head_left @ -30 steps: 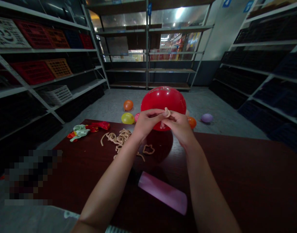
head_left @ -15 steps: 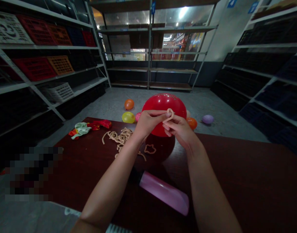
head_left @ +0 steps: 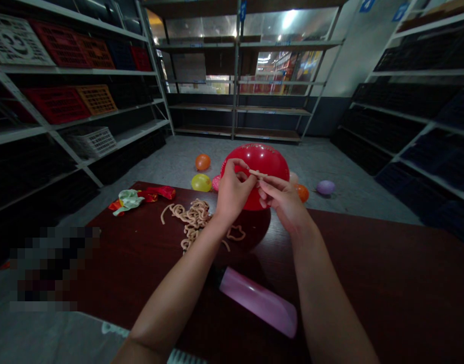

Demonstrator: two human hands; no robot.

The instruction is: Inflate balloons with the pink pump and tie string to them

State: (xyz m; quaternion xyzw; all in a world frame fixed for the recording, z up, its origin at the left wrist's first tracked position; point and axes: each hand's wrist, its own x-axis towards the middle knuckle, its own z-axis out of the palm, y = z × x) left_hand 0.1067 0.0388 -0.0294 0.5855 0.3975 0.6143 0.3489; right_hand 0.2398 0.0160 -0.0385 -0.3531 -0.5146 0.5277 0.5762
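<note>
A short tan cord (head_left: 258,173) is between my hands, in front of a big red balloon (head_left: 266,155). My right hand (head_left: 279,196) pinches the cord's right end. My left hand (head_left: 235,188) has its fingers curled beside the cord's left end; whether they grip it is hard to see. On the dark red table (head_left: 353,263) a heap of tan cords (head_left: 196,215) lies left of my left forearm, with a loose wavy piece (head_left: 237,232) to its right. A pink cylinder with a dark end (head_left: 258,302) lies between my forearms.
Deflated balloons (head_left: 129,200) lie at the table's left back. Beyond the table, orange (head_left: 202,162), yellow (head_left: 201,182) and purple (head_left: 325,187) balloons rest on the floor. Shelves with crates (head_left: 57,103) stand left, and more shelving (head_left: 272,110) stands behind.
The cord was a loop held up between both hands; now it looks straight and lies sideways. My left hand has turned and its fingers have drawn back from the cord's top.
</note>
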